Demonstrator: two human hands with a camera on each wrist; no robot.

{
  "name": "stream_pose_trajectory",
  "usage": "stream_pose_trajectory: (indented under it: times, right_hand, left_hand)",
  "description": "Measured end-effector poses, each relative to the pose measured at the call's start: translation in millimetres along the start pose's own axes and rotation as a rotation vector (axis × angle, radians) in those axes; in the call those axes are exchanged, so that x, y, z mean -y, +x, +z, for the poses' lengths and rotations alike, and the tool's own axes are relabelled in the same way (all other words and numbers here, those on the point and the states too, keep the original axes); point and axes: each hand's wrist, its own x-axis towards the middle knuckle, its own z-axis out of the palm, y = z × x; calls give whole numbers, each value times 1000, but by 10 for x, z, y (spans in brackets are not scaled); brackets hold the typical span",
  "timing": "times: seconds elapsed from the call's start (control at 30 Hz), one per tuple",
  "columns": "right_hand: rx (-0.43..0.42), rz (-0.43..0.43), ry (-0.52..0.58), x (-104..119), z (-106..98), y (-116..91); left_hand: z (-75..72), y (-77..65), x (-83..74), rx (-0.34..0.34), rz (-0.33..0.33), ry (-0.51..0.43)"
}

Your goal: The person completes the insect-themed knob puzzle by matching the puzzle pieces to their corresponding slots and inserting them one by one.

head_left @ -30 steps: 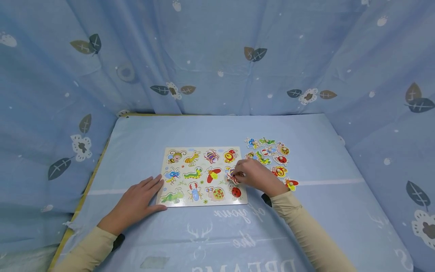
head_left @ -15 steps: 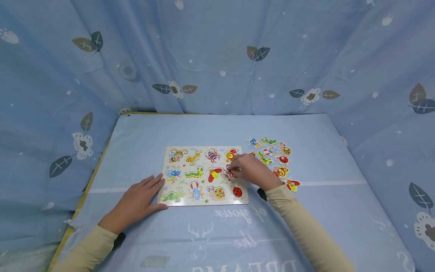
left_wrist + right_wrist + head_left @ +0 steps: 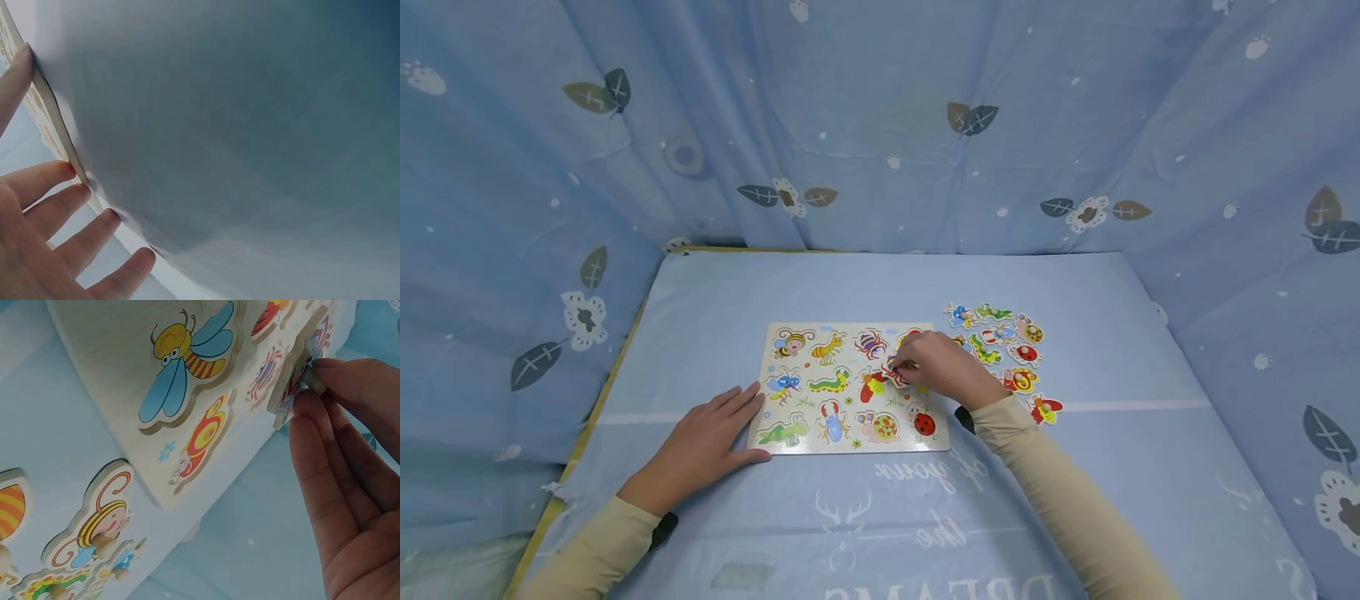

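A flat wooden puzzle board (image 3: 940,444) printed with insects lies on the table. My left hand (image 3: 703,446) rests at its left edge with fingers spread; in the left wrist view the fingertips meet the board's edge (image 3: 59,125). Thumb and fingers of my right hand (image 3: 951,367) pinch a spider puzzle piece (image 3: 299,369) by its small wooden knob (image 3: 312,381). The piece is tilted over the right part of the board, beside the red firefly picture (image 3: 871,387). A spider-shaped recess (image 3: 871,343) shows in the top row, just beyond it.
Several knobbed insect pieces lie in a cluster right of the board, among them a ladybug (image 3: 1024,353), a green caterpillar (image 3: 985,350) and a red firefly (image 3: 1045,409). A blue patterned cloth covers the table (image 3: 820,287), and matching curtains (image 3: 880,125) enclose it.
My right hand has moved left and slightly away over the board with the spider piece, off the bee picture in the right column. My left hand stays at the board's edge.
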Motion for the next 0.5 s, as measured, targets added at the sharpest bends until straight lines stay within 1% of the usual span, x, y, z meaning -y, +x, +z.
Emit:
stream_pose_trajectory:
  times: [0.2,0.5]
  right_hand:
    - [17,-3,4,-2,20,81]
    - [58,34,5,-3,58,194]
  left_hand:
    - [2,-3,3,-5,-2,-4]
    - [32,-4,13,1,-9,-18]
